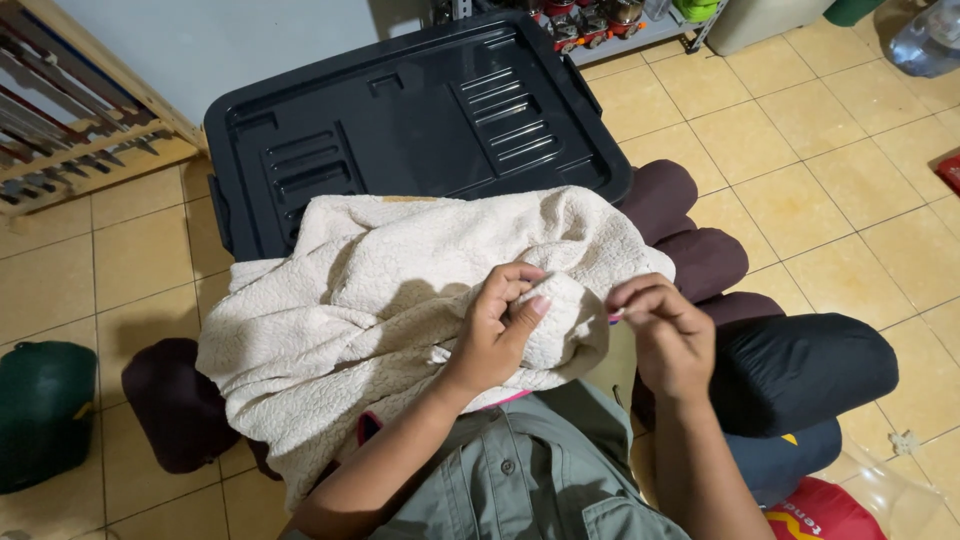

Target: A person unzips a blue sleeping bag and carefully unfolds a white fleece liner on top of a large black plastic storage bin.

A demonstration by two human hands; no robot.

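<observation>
The cream fleece (pixel 390 300) lies bunched across the person's lap, spilling toward the lid's near edge. The black lid (pixel 420 120), ribbed and upturned, sits on the tiled floor (pixel 830 170) just beyond the fleece, and the fleece's far edge overlaps it.

Left hand (pixel 497 330) is clamped on a fold of the fleece, thumb on top, fingers curled under, pinching the fabric up into a ridge. Right hand (pixel 665 335) sits just beside it, on the side away from the lid's middle, fingers pinched together at the fleece's edge. A sliver of something pink shows at the fingertips there; it is too small to tell what it is, or whether the pinch holds thread or cloth.

Maroon rolls (pixel 690 240) are stacked right of the fleece, running from the lid's corner down toward the person. A black roll (pixel 800 375) lies nearer still, touching the right forearm. Another maroon roll (pixel 175 400) lies on the tiles left of the fleece, partly under its hanging edge. A dark green bag (pixel 40 410) stands further left, well apart from the lid. A wooden rack (pixel 70 110) leans beside the lid's left corner. The person's grey-green shirt (pixel 530 480) fills the bottom of the view.
</observation>
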